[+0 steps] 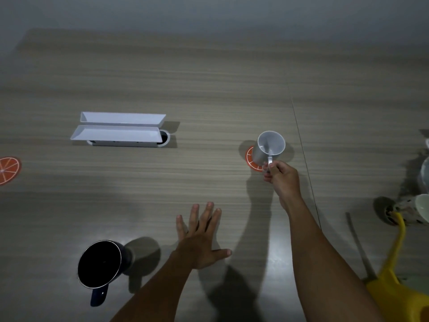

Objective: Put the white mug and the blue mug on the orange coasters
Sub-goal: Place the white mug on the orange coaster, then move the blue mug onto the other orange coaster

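The white mug (269, 147) stands over an orange coaster (251, 160) right of centre, covering most of it; I cannot tell whether its base touches the coaster. My right hand (281, 177) grips the mug's handle from the near side. The blue mug (102, 263), dark inside, stands on the bare table near the front left, handle toward me. My left hand (200, 238) lies flat with fingers spread, just right of the blue mug and not touching it. A second orange coaster (8, 169) lies at the left edge with nothing on it.
A white cable box with two open lids (118, 129) sits on the wooden table (209, 89) at centre left. At the right edge are a yellow watering can (399, 275), a patterned cup (415, 209) and other crockery.
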A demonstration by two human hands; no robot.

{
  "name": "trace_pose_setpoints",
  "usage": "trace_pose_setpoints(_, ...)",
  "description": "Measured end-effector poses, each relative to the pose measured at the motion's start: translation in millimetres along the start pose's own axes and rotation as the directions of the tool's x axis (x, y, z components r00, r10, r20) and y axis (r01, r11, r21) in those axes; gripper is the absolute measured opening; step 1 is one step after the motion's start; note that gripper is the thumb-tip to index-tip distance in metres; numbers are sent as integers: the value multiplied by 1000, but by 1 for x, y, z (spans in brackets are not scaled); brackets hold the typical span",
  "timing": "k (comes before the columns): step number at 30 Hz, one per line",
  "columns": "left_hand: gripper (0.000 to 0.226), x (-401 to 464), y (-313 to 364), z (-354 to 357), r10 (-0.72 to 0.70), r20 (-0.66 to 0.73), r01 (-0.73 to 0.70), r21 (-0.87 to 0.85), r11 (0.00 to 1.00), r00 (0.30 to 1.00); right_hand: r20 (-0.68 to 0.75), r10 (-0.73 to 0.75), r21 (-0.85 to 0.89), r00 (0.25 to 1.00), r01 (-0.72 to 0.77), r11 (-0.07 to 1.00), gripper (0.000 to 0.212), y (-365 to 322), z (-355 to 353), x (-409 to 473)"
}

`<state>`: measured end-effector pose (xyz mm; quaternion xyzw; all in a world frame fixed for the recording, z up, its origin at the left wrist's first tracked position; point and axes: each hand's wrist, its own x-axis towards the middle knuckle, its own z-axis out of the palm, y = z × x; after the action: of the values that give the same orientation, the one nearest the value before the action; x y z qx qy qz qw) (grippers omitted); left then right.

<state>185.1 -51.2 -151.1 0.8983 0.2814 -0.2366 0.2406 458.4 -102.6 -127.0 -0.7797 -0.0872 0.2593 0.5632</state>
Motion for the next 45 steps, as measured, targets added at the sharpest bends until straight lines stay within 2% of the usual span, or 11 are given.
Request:
trace_pose_setpoints(10, 112, -1, -1, 1, 3, -31, -4, -18, 1000, 1000, 32, 31, 33, 999, -32, 999, 20, -10, -1, -5)
trace_pose_setpoints(13, 112, -2, -1, 0, 7, -34, -8, -16, 1000, 999, -57, 45, 32, 997, -43, 999, 18, -8, -1, -17)
trace_pose_setpoints(16, 112, -4, -2, 3, 19, -58, -20, -33, 999, 998, -140, 30, -95, 990, -43, 995, 15, 0, 3, -44)
trace_pose_setpoints(22, 87, -31, -22, 8, 130, -193, -126, 32, 992, 973, 107, -81, -443, 991, 120, 888, 26, 27, 19, -129)
trace_pose_setpoints(27, 69, -97, -60, 49, 191, -283, -203, -16, 979, 940, 374, -91, -619, 923, 321, 717, 43, 56, 48, -199)
trace_pose_setpoints(31, 63, -148, -94, 70, 188, -345, -232, -91, 968, 920, 567, -94, -653, 819, 516, 555, 59, 72, 81, -248)
trace_pose_setpoints(35, 55, -188, -130, 86, 90, -430, -210, -240, 948, 898, 650, -97, -645, 754, 615, 454, 67, 81, 111, -290)
trace_pose_setpoints(37, 44, -204, -143, 87, -72, -484, -166, -430, 887, 872, 655, -54, -674, 754, 615, 410, 75, 87, 123, -306)
trace_pose_setpoints(40, 39, -225, -152, 75, -353, -444, -139, -761, 634, 823, 621, -18, -725, 784, 583, 366, 90, 96, 131, -323)
trace_pose_setpoints(43, 29, -234, -160, 62, -432, -357, -166, -893, 419, 828, 598, -8, -749, 801, 563, 349, 96, 98, 132, -326)
trace_pose_setpoints(45, 17, -235, -163, 51, -432, -352, -202, -913, 355, 830, 584, 0, -762, 812, 548, 345, 97, 98, 135, -328)
